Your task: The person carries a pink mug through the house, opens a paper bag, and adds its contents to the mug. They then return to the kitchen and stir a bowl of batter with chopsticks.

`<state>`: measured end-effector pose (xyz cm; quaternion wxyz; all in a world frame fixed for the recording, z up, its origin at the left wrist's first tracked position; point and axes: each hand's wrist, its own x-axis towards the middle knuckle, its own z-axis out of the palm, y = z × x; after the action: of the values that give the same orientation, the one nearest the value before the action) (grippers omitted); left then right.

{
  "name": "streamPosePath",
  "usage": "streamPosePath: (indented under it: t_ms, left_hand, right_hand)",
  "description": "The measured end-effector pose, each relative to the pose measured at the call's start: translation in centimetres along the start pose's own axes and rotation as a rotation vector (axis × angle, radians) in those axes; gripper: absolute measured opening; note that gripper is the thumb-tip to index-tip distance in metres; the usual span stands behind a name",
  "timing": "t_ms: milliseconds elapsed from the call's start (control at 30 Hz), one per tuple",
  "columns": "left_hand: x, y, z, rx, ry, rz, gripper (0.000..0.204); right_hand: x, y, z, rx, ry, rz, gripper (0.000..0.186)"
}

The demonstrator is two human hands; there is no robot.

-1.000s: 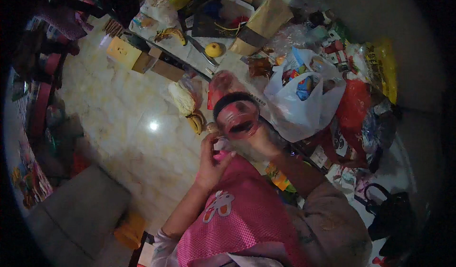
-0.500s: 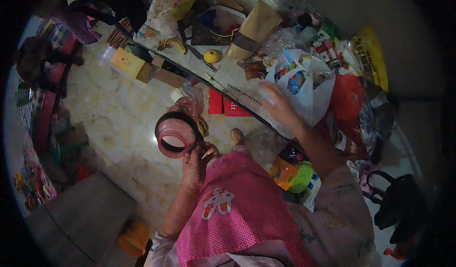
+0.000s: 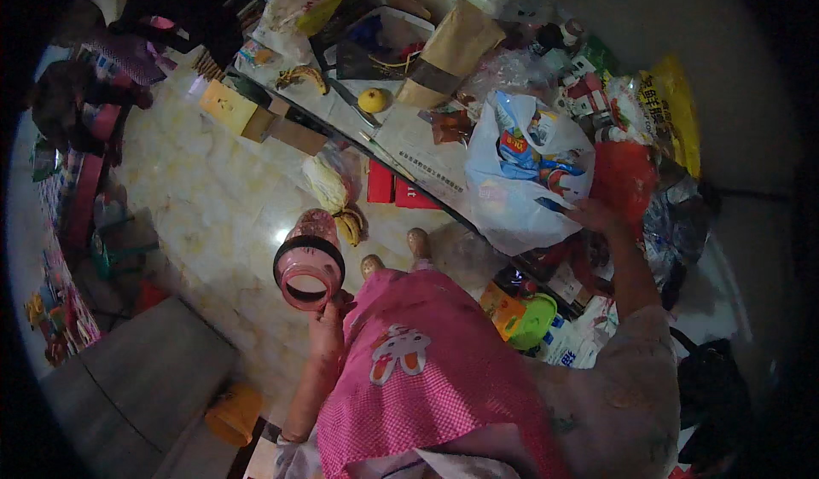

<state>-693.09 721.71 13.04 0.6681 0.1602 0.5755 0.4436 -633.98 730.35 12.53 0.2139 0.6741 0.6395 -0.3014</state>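
Observation:
My left hand [image 3: 328, 313] is closed on a wide-mouthed pink bottle [image 3: 309, 261], which has a black band around it and no lid on its round opening. The bottle's mouth tilts toward me above the tiled floor. On the right, my right hand [image 3: 595, 217] rests with fingers stretched against the lower right side of a white plastic bag [image 3: 499, 214]. Blue and white packets [image 3: 520, 150] show in the bag's open top. The bag sits at the table's edge.
The table [image 3: 409, 138] holds a knife [image 3: 354, 104], a yellow fruit [image 3: 373, 100], bananas [image 3: 303, 76] and a brown paper package [image 3: 452, 52]. A red plastic bag [image 3: 627, 176] lies at right. Below stand cardboard boxes [image 3: 294, 129], a cabbage [image 3: 326, 182], and a green-lidded container [image 3: 533, 321].
My right hand has moved right and nearer, from over the table to the white bag's side. The bottle in my left hand has shifted slightly left and nearer, uncovering the cabbage and bananas on the floor.

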Motion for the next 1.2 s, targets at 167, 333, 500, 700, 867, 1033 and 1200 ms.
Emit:
streamPosePath:
  t_ms: [167,333,500,700,867,1033,1200]
  left_hand:
    - [0.0,0.7,2.3,-0.002,-0.019,0.033,0.02]
    - [-1.2,1.4,2.7,0.119,0.032,0.042,0.021]
    - [-2.7,1.2,1.9,0.031,0.129,0.051,0.019]
    - [-1.7,0.0,-1.7,-0.035,0.068,0.093,0.017]
    - [-1.1,1.5,-2.3,0.013,0.037,0.131,0.022]
    - [0.1,1.8,-2.7,0.081,-0.005,0.136,0.02]
    - [-1.4,2.4,-1.5,0.091,0.046,0.164,0.02]
  right_hand:
    - [2.3,-8.7,-4.4,-0.314,0.637,-0.132,0.044]
    - [9.8,-11.0,-4.7,-0.392,0.534,-0.015,0.06]
    - [9.0,-4.3,-4.0,0.624,0.097,0.104,0.035]
    - [-8.5,8.7,-4.2,1.012,0.683,0.25,0.031]
    - [-14.0,16.1,-2.7,1.202,0.978,0.539,0.028]
    - [-11.9,24.9,-1.7,1.967,1.09,0.334,0.022]
    - [-6.6,18.4,-4.1,2.055,0.974,0.101,0.015]
